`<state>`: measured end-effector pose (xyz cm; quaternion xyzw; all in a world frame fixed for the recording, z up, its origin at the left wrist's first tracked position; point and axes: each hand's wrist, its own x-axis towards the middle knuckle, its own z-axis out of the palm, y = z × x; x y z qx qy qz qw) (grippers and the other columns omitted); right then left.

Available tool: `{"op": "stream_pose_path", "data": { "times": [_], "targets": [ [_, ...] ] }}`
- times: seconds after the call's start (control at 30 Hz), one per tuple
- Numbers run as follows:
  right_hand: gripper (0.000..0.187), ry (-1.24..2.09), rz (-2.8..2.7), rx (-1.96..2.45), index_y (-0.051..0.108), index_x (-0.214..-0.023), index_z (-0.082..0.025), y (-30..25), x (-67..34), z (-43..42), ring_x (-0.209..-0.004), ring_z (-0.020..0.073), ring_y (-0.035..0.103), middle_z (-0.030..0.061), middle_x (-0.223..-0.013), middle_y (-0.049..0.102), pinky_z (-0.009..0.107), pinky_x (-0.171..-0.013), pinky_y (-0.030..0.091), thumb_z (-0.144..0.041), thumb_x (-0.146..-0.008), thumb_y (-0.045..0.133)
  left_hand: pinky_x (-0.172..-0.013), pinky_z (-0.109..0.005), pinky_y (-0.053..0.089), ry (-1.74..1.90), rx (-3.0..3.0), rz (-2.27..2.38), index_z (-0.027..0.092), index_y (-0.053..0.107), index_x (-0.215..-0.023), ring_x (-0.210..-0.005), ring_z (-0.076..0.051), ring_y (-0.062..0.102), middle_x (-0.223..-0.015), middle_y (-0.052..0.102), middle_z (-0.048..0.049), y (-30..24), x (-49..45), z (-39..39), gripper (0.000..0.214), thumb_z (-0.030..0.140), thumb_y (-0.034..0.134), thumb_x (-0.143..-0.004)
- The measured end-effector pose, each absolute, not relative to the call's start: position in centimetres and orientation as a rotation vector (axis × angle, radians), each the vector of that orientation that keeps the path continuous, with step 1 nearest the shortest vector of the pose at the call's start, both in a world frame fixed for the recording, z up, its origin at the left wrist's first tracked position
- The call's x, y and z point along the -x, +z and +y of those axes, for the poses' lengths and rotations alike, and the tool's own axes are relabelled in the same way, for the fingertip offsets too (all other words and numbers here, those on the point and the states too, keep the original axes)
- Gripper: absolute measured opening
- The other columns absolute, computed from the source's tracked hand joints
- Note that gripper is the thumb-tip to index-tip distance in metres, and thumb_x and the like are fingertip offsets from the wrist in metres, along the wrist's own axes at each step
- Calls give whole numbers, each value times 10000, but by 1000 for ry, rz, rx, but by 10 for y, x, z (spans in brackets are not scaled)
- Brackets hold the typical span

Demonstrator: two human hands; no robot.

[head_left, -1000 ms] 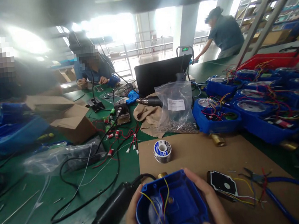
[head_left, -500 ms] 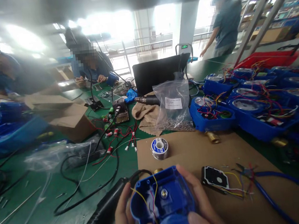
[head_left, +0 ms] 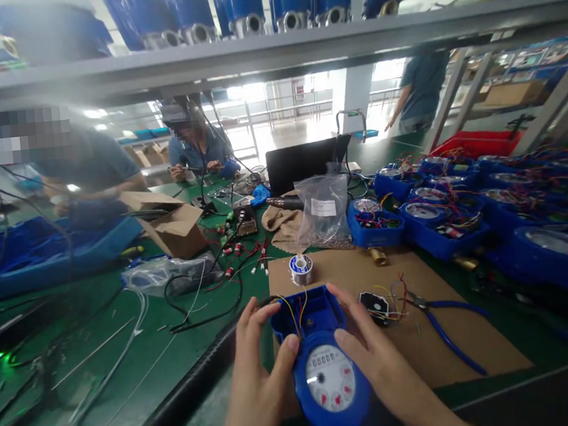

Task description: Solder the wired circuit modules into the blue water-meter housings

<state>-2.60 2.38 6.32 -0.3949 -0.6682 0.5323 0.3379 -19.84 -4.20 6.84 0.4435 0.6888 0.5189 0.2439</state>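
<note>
Both hands clasp a blue water meter from its two sides: the left hand wraps the left flank with fingers curled up along the open housing and the thumb pressed near the dial, and the right hand mirrors it, fingers laid along the right wall and thumb against the dial's rim. Neither hand is spread free; each is pressed onto the meter's body.

Compared with a second ago, the view has lifted and drawn back. Then the open blue compartment with its yellow and red wires filled the space between the palms; now the round dial face with its small red pointers shows in full below that compartment, and a shelf carrying a row of blue meters has come into sight overhead. The meter appears turned or lowered so its face reads toward the person, which suggests the attention has passed from the wiring cavity to the dial side.

The meter sits squarely between the palms, its wired cavity at the fingertips' far end. Just beyond the fingertips lies a solder spool on a cardboard sheet. To the right of the right hand lie a small black board with wires and blue-handled pliers. Left of the left hand runs a black corrugated hose.
</note>
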Motion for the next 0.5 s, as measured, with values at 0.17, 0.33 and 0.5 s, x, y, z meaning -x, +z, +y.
{"op": "stream_pose_path", "data": {
  "times": [0.17,0.33,0.5],
  "targets": [
    [632,954,-2204,989,378,-1480,-186,90,23,32,-1482,268,209,107,-1605,261,558,-1199,197,-336,-890,549,-1170,-571,247,1048,-1545,1981,275,731,-908,-1415,-297,319,-1482,403,-65,99,217,-33,317,462,475,-918],
    [712,787,-2443,968,398,-1483,-158,97,32,36,-1467,280,251,101,-1566,352,561,-1212,142,-259,-808,600,-1175,-598,236,951,-1623,1949,275,749,-818,-1412,-334,324,-1473,446,-49,106,212,-21,144,375,646,-825],
    [781,788,-2546,974,327,-1520,-183,98,33,37,-1485,272,196,42,-1593,289,560,-1217,104,-287,-798,605,-1174,-576,276,966,-1686,1805,264,704,-776,-1413,-295,344,-1449,490,-26,99,211,-24,214,352,555,-902]
  ]
}}
